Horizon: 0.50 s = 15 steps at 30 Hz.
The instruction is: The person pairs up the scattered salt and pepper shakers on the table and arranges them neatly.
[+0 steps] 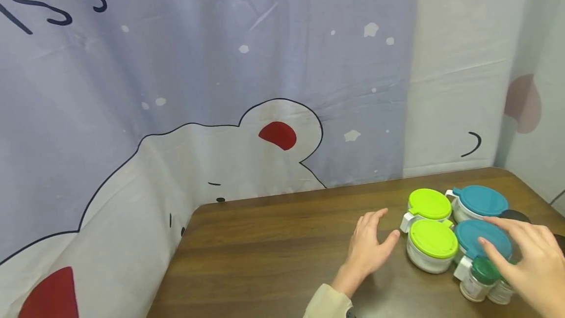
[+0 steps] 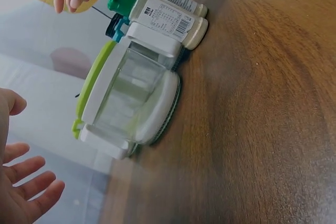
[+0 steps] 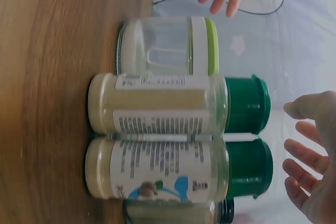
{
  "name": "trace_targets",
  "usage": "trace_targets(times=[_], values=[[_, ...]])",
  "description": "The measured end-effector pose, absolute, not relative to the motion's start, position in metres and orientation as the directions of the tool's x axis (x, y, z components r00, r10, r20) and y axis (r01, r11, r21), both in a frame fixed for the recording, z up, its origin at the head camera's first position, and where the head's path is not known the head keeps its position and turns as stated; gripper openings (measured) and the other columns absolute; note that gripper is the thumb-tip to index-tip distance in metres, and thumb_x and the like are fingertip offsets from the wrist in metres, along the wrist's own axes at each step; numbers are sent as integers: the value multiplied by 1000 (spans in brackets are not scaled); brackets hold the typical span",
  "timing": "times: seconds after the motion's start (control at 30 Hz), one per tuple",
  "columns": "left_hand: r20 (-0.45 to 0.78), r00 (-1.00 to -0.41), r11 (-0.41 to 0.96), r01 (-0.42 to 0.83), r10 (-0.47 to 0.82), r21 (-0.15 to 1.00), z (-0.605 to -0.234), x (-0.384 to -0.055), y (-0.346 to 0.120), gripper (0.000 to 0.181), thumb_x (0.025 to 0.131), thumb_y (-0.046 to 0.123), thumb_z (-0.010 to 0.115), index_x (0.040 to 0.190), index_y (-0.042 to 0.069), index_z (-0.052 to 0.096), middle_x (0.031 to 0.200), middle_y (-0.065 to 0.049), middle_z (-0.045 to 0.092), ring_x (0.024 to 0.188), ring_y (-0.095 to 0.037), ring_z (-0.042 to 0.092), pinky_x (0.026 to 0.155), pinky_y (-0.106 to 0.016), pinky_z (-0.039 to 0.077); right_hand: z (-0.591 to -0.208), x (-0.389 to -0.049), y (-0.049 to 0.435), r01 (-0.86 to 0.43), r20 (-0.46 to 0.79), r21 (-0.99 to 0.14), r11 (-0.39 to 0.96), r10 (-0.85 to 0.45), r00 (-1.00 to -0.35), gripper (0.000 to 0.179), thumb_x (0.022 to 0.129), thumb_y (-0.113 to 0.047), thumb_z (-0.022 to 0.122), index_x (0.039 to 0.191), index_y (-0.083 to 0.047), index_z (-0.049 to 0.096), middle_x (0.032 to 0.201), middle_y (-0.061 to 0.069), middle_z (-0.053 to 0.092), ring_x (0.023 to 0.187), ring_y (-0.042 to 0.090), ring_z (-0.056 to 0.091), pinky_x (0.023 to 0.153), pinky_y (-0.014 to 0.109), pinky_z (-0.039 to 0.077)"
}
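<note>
My left hand (image 1: 368, 244), fingers spread, hovers just left of two glass jars with lime-green lids, a front one (image 1: 434, 239) and a back one (image 1: 429, 204). Over the right side of the cluster is my right hand (image 1: 531, 254), its thumb and fingers apart and nothing between them. It overlaps the front blue-lidded jar (image 1: 483, 239) in the head view; another blue-lidded jar (image 1: 481, 200) stands behind. Two seasoning shakers with green caps stand upright in front, the left one (image 1: 478, 278) and its neighbour (image 3: 163, 169), both labelled and filled with pale powder.
A black lid (image 1: 514, 216) shows at the right, partly behind my right hand. All the containers stand together on the right of a brown wooden table (image 1: 273, 259). A printed curtain (image 1: 282, 63) hangs along the table's back and sides.
</note>
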<state>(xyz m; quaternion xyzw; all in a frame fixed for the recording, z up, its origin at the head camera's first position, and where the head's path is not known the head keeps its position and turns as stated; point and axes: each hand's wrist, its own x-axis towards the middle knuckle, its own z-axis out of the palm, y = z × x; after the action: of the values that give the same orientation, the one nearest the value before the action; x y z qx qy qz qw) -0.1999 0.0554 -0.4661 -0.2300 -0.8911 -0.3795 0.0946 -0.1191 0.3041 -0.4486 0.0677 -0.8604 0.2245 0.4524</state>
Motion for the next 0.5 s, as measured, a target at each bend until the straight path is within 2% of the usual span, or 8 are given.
trace_targets(times=[0.1,0.17,0.23,0.33,0.4,0.5], values=[[340,-881,588,473,329,656,-468,-203,58,49,91,42,56,135,21,53,130,6,58,117,-10,54,93,-25,48,-448,-119,309,-310,824,-325,893,106,-556,89,86,-75,35,101,7,65,96,29,62,87,38,45,95,15,18],[332,-887,576,462,322,675,-469,-205,60,49,91,41,57,135,20,53,130,6,58,115,-9,54,91,-22,48,-448,-119,312,-329,839,-332,884,117,-531,88,86,-74,38,100,9,65,95,28,64,91,24,49,98,13,18],[321,-893,562,448,315,695,-471,-207,61,48,91,41,57,134,20,54,130,6,58,113,-8,55,87,-19,48,-449,-118,316,-362,852,-346,866,128,-507,87,86,-72,44,100,11,65,104,7,69,100,6,49,101,12,19],[306,-901,544,431,309,720,-472,-208,63,49,91,41,58,134,19,54,130,5,58,110,-7,54,81,-13,46,-451,-117,323,-431,871,-366,825,140,-471,84,86,-67,52,100,15,64,117,-25,56,115,-15,38,106,11,20],[300,-903,533,424,306,732,-473,-209,64,49,91,40,58,135,19,53,130,5,57,111,-7,54,80,-12,46,-453,-116,326,-468,877,-382,797,152,-456,81,86,-63,56,101,17,63,121,-38,42,119,-17,36,107,11,22],[294,-905,519,418,307,745,-475,-211,66,49,91,40,58,135,19,53,130,5,57,112,-9,54,80,-12,46,-456,-114,329,-481,883,-391,785,172,-437,83,87,-61,56,100,20,61,121,-38,44,119,-17,38,107,10,24]])
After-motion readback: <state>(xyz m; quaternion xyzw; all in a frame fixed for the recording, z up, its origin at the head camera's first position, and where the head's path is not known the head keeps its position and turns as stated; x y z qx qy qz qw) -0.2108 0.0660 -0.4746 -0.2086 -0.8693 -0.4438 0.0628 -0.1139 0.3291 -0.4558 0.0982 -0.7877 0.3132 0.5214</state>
